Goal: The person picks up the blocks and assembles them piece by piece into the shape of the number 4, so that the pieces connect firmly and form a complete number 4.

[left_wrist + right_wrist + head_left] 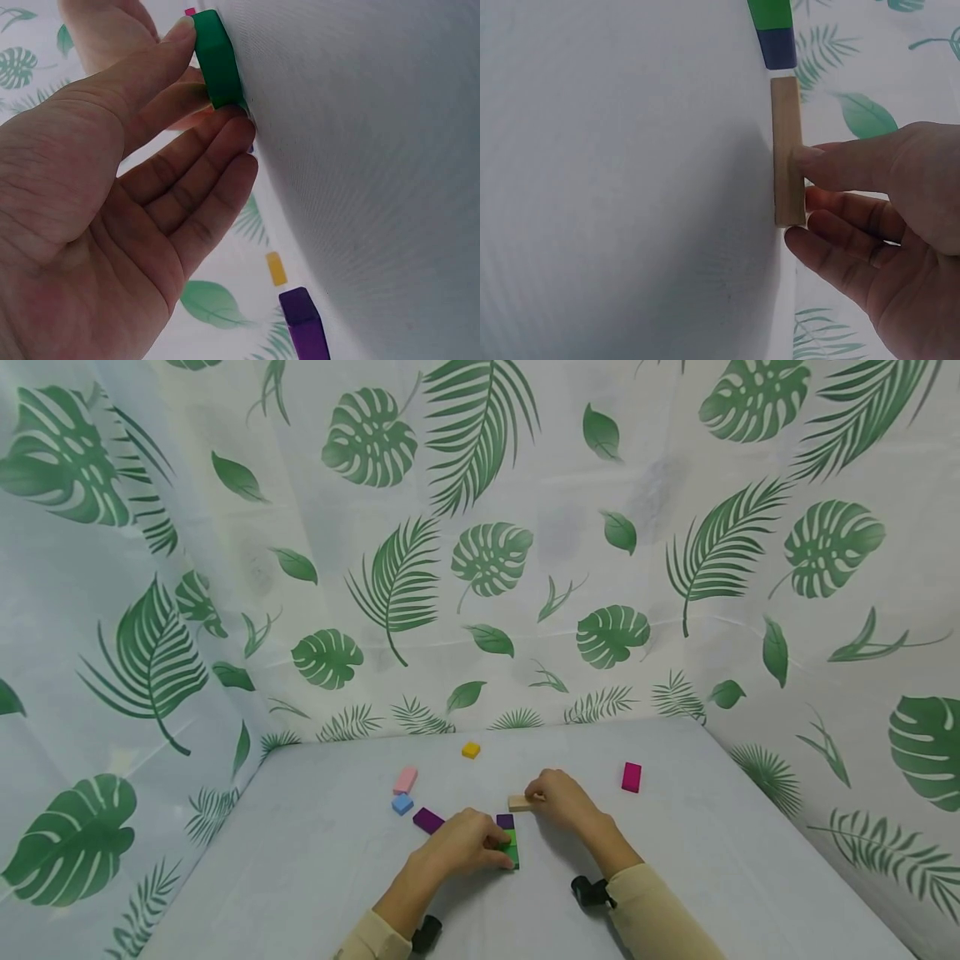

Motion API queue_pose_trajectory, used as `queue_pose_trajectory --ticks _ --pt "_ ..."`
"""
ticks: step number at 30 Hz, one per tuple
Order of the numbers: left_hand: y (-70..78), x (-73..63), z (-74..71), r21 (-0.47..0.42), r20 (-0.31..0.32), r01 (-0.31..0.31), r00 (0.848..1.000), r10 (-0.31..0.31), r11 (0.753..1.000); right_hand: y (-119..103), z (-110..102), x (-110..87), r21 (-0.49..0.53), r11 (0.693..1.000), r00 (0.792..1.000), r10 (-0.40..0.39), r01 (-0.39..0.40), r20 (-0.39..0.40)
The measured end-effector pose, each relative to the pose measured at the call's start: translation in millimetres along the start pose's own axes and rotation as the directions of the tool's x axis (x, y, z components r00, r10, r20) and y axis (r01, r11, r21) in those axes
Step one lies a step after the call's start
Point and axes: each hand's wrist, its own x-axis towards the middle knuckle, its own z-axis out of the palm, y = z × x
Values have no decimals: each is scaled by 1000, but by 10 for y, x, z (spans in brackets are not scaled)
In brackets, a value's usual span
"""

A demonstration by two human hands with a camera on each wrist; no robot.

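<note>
My left hand (467,845) holds a green block (216,60) on the table by its edges, thumb at one end and fingertips at the other. Against the far end of the green lies a small dark blue block (778,49); in the head view the green area shows a lighter and a darker part. With thumb and fingers, my right hand (564,800) pinches a long plain wooden block (786,150) lying on the table. A narrow gap separates the wooden block from the dark blue one. Left of my left hand lies a dark purple block (428,821), partly covered.
Further back on the white table (337,860) are a pink block (406,780), a light blue block (402,804) and a yellow block (471,750). A magenta block (632,777) lies to the right. A leaf-patterned curtain (555,502) encloses the back and sides.
</note>
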Motion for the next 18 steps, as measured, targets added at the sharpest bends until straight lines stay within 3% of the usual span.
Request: queue_pose_trajectory --ticks 18 --pt "5 8 -12 6 -2 -15 1000 15 1000 -47 42 28 2 1000 999 -22 22 26"
